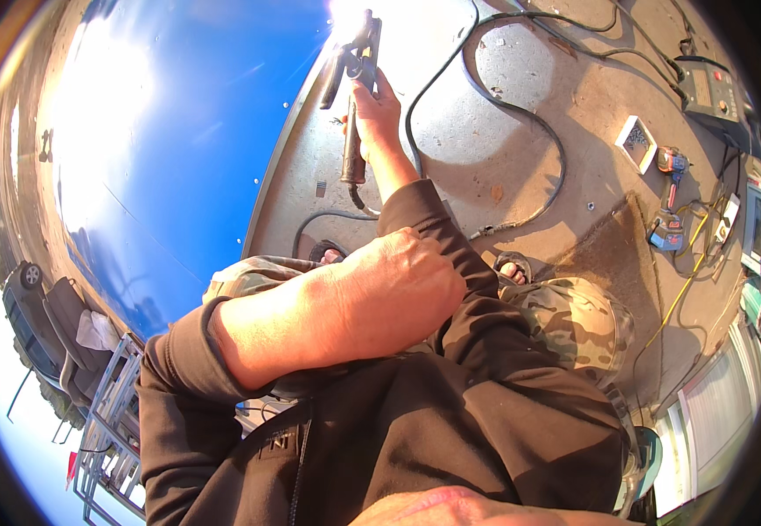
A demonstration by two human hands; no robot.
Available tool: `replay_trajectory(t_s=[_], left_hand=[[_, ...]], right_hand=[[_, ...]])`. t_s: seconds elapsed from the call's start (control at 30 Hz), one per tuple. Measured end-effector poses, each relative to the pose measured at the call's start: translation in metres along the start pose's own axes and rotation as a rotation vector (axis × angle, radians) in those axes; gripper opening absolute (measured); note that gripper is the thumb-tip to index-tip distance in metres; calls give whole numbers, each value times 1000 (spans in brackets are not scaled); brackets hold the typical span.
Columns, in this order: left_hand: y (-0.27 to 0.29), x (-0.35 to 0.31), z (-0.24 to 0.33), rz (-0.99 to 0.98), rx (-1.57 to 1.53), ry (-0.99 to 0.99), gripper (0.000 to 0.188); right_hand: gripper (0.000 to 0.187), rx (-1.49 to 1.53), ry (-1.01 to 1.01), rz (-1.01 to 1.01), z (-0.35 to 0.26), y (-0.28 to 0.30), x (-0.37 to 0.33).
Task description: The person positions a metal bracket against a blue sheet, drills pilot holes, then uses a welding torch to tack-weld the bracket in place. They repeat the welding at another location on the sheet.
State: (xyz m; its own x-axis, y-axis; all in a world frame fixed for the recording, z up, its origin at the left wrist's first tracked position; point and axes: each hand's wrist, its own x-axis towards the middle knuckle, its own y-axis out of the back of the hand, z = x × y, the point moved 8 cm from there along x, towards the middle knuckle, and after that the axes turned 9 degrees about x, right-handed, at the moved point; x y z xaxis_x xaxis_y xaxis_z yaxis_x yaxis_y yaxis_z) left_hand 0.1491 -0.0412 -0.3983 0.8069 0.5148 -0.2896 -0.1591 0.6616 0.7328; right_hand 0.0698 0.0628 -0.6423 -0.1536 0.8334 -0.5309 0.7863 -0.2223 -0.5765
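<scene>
My right hand (375, 118), stretched out ahead, is closed around the dark grip of a welding electrode holder (352, 145). The holder's jaw and lever point away from me, beside the edge of a glossy blue panel (214, 114). Strong glare covers its far end, so I cannot tell whether a rod is clamped there. From the grip's near end a black cable (358, 200) runs off. My left hand (398, 285) crosses in front of my body and lies against my right forearm's brown sleeve (415, 210). Its fingers are curled under and hidden, so what they hold does not show.
Black cable (563, 167) loops over the concrete floor toward a welding machine (712, 88) at the far right. Nearby are a white box of screws (636, 145), a cordless impact driver (671, 197) and a white power strip (728, 219). A metal frame (113, 438) stands lower left.
</scene>
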Motion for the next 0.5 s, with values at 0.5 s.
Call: replay_trajectory(t_s=[0.5], left_hand=[[0,-2,2,-37,90,1,12]], right_hand=[[31,-44,-57,13,6,2,7]])
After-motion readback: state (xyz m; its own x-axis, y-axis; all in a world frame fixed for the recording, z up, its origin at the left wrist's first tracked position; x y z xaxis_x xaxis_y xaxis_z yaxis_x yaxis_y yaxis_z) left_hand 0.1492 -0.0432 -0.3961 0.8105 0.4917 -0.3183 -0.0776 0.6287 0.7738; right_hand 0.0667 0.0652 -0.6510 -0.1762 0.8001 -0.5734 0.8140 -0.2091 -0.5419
